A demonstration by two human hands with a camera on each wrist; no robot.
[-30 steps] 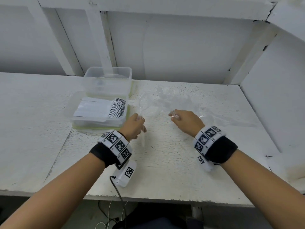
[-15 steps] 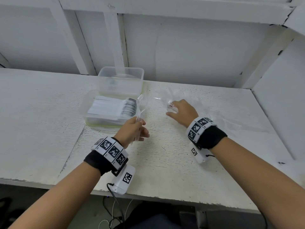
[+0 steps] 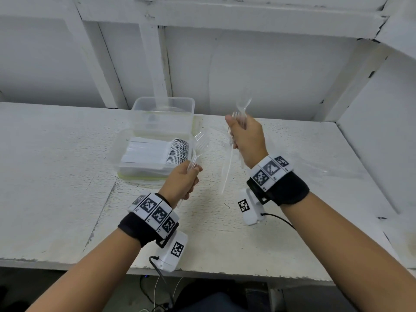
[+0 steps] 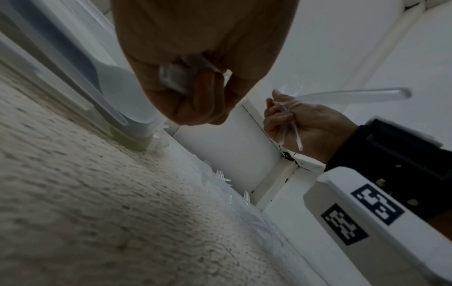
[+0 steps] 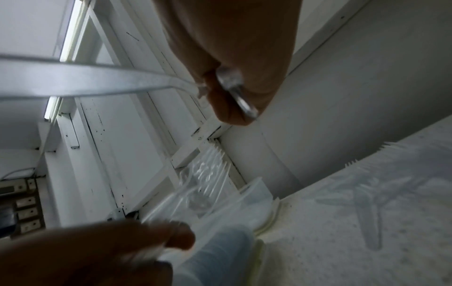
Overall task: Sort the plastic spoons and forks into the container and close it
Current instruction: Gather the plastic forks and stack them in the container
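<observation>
My left hand grips a small bundle of clear plastic forks by the handles, tines up, just right of the container. My right hand is raised above the table and holds more clear forks, heads up and handles hanging down. In the right wrist view one handle sticks out sideways from the fingers. The front container holds a row of stacked white spoons. Behind it stands an empty clear tub.
Several loose clear forks lie on the white table to the right of the containers, near the back wall. A white wall closes the table's right side. Cables hang under the front edge.
My right hand has lifted off the table with forks in its grip. My left hand has risen a little and moved toward the container's right side.
</observation>
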